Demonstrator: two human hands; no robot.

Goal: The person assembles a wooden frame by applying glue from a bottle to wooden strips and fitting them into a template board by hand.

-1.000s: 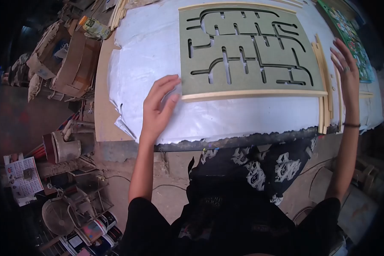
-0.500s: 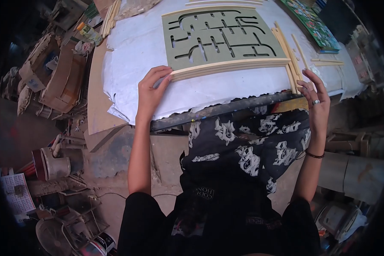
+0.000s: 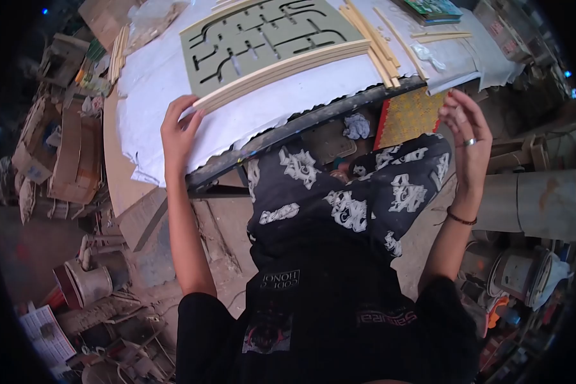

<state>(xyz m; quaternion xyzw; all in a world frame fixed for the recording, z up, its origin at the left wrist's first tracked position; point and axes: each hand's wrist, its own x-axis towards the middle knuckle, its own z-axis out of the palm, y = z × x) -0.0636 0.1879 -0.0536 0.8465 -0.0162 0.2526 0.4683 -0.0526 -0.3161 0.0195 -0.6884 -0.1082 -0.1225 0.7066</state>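
Note:
My left hand [image 3: 180, 131] is at the near left corner of a green-grey board [image 3: 237, 64] with dark curved and straight slots cut through it. Its thumb and fingers close on the left ends of several pale wooden strips [image 3: 281, 72] stacked along the board's near edge. My right hand [image 3: 468, 128] is raised off the table's right front edge, fingers loosely bent and apart. Nothing shows in it, and a ring is on one finger. Closest to it on the table are loose wooden strips [image 3: 381, 54] at the board's right side.
White sheeting [image 3: 150, 89] with a ragged front edge covers the table. A green picture-covered stack [image 3: 432, 11] lies at the back right, near a crumpled clear plastic piece [image 3: 429, 56]. Cardboard boxes [image 3: 77, 153] stand left, a paint bucket [image 3: 89, 281] below them. A yellow patterned panel [image 3: 413, 118] is beneath the table edge.
The view has swung, so the table sits further left and higher. My right hand has come away from the strips at the board's right. My left hand stays at the stacked strips' end.

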